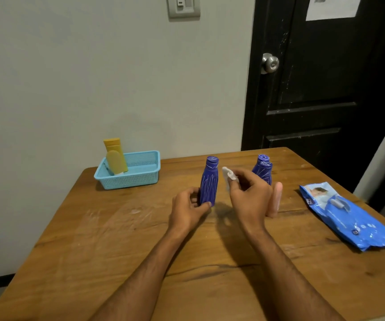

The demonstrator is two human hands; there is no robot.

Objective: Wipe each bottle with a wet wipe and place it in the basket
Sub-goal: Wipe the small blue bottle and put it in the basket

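1. My left hand (190,208) grips the base of a dark blue bottle (209,181), thumb in front and fingers curled behind; the bottle stands upright on the wooden table (94,251), tapering to a narrow neck and cap, its body marked with thin pale streaks.
2. My right hand (249,195) pinches a crumpled white wet wipe (228,176) between the fingertips, just beside the bottle's shoulder; I cannot tell whether wipe and bottle touch.
3. A pale pink bottle (276,200) stands upright just behind my right hand.
4. A blue wet wipe pack (349,218) lies flat near the table's right edge.
5. Two more dark blue bottles (263,169) stand close together beyond my right hand, partly hidden by it.
6. A light blue perforated basket (140,177) sits at the far left, holding a yellow bottle (116,157) that leans against its left wall.
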